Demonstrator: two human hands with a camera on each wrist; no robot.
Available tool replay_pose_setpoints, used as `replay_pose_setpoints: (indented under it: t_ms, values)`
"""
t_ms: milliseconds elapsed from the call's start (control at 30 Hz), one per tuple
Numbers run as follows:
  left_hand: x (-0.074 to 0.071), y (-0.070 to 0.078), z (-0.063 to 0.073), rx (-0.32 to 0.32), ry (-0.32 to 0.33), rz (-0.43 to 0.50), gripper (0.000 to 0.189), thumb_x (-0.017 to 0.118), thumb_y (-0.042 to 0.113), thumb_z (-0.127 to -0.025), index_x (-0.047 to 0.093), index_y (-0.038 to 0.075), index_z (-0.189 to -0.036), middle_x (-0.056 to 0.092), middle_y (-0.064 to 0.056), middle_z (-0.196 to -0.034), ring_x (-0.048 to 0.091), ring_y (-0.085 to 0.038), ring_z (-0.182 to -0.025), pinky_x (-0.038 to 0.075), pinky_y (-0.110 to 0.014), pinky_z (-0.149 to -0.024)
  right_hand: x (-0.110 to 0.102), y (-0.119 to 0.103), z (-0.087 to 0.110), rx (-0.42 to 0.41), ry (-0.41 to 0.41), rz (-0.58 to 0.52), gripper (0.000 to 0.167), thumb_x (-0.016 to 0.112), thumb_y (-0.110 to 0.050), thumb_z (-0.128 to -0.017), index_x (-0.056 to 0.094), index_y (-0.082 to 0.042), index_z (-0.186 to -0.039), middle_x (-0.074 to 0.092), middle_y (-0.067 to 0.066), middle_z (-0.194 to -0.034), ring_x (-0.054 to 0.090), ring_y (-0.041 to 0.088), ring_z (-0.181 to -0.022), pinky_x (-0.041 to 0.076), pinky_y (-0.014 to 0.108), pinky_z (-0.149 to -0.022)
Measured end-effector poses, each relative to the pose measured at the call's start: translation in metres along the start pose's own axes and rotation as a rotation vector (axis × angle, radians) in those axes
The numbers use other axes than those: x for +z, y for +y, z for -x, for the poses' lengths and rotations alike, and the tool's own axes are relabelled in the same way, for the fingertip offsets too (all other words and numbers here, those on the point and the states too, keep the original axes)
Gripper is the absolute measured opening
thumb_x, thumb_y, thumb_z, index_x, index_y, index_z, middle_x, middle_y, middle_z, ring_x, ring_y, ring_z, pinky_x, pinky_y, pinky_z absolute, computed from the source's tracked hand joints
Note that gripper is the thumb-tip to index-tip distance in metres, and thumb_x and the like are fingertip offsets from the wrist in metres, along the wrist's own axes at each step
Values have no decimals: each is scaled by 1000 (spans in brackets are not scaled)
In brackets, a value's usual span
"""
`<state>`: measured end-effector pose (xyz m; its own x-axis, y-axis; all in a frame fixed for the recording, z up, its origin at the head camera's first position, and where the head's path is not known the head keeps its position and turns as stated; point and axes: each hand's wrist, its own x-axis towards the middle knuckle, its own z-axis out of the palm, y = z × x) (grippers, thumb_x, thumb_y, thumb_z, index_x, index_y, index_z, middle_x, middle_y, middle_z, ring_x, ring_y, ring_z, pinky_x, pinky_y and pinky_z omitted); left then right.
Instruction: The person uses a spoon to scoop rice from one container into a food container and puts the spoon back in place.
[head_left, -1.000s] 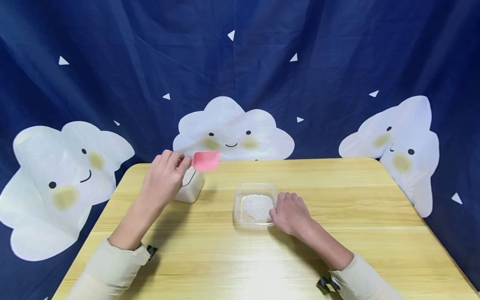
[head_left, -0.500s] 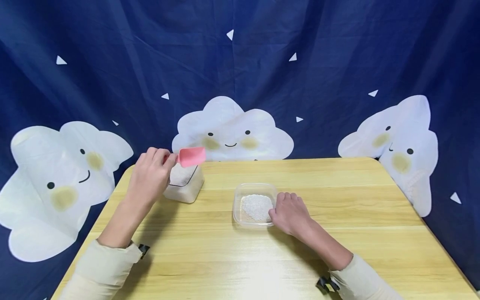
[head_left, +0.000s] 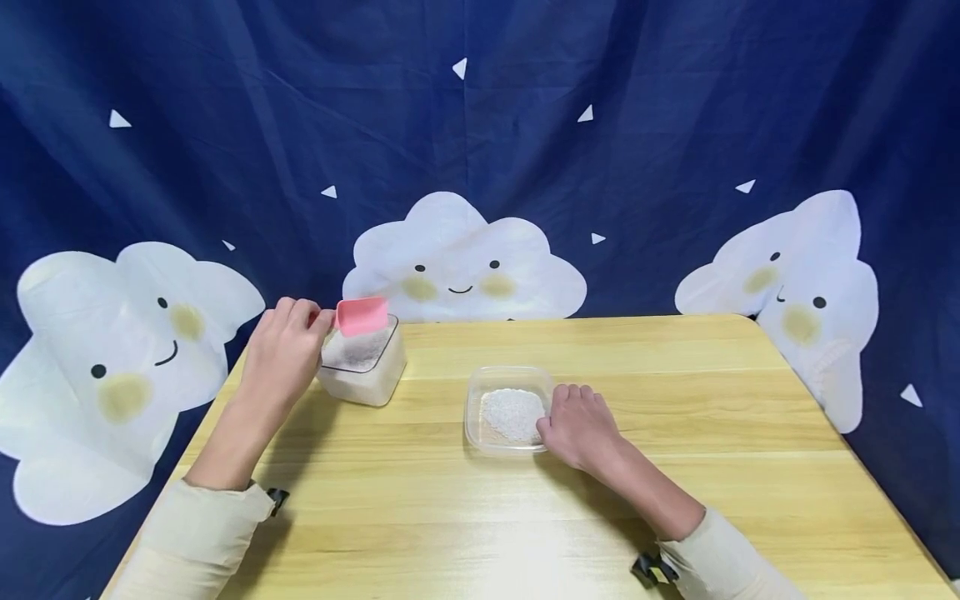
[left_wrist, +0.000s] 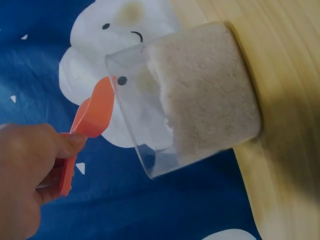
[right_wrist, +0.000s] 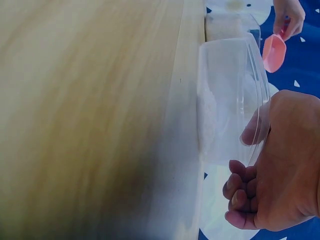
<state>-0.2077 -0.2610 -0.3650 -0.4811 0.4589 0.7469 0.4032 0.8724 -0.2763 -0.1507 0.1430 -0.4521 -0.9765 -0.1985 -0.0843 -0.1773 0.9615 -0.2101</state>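
Left grip (head_left: 281, 354) pinches pink scoop (head_left: 362, 317), handle (left_wrist: 67, 176) partly hidden; right grip (head_left: 581, 425) pinches clear tub (head_left: 474, 408)

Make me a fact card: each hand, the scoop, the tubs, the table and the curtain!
Left grip: holds pink scoop
Pink scoop: looks empty, above the mouth of tall tub
Tall tub: clear, partly full of pale grains
Right grip: holds the rim of low tub
Low tub: clear, white grains on the bottom
Table: light wood
Curtain: dark blue, smiling clouds
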Motion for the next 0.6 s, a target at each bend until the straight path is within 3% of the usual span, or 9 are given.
replay_pose_setpoints:
  t_ms: [233, 600]
  values:
    - [1, -4, 3, 7, 2, -41, 26, 43, -7, -93, 69, -6, -94, 63, -23, -90, 56, -44, -81, 42, -49, -61, -1, -1, 1, 2, -4, -2, 32, 44, -27, -95, 53, 3, -101, 57, 18, -98, 55, 36, -99, 46, 50, -92]
    - [1, -7, 0, 65, -12, -154, 26, 44, -6, -96, 69, -9, -92, 58, -24, -81, 51, -41, -73, 37, -42, -57, -1, 0, 0, -3, -7, 7, 29, 45, -27, -96, 51, 1, -97, 53, 15, -93, 52, 33, -92, 45, 47, -88]
